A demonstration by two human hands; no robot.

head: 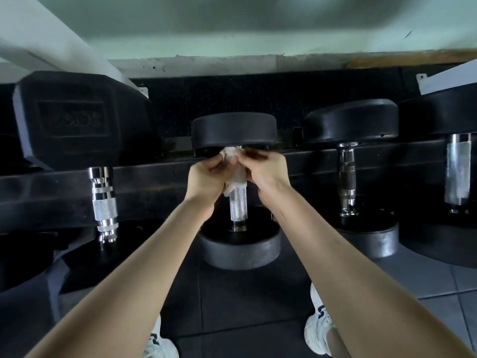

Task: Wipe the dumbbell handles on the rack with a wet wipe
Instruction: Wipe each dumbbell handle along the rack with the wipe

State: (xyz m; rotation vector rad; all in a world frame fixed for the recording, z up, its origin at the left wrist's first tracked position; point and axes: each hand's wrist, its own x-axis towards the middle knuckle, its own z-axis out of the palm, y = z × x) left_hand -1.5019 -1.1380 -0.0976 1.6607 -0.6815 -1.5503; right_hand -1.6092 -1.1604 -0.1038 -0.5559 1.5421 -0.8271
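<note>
Head view, the only one:

- The middle dumbbell lies across the rack rail (154,177). Its far head (233,130) sits beyond the rail, its near head (240,246) on the person's side.
- The middle dumbbell handle (238,205) has its long axis running straight away from the person, near to far, so up-down in the picture. It lies almost on the body's midline, between the two forearms.
- The wet wipe (236,177) is bunched round the far part of that handle, right up against the far head. A crumpled bit shows above the fingers.
- The left hand (204,174) is on the handle's left side, fingers curled in and pinching the wipe.
- The right hand (268,171) is on the right side, fingers also curled onto the wipe. Its fingertips are blurred, so the exact pinch is unclear.
- Both hands are level with each other and equally near the handle; neither has the advantage.
- The bare knurled stretch of the handle lies on the near side of the hands, running down to the near head.

Judgement: the wipe is at the far end, so the stroke should run along the axis back toward the body, over the exposed knurling.

Neighbours still on the rack:
- the hex dumbbell's handle (104,202), well to the left
- a round dumbbell's handle (347,177), to the right
- another handle (458,171), at the far right

Either side means a sideways reach across the rail.
</note>
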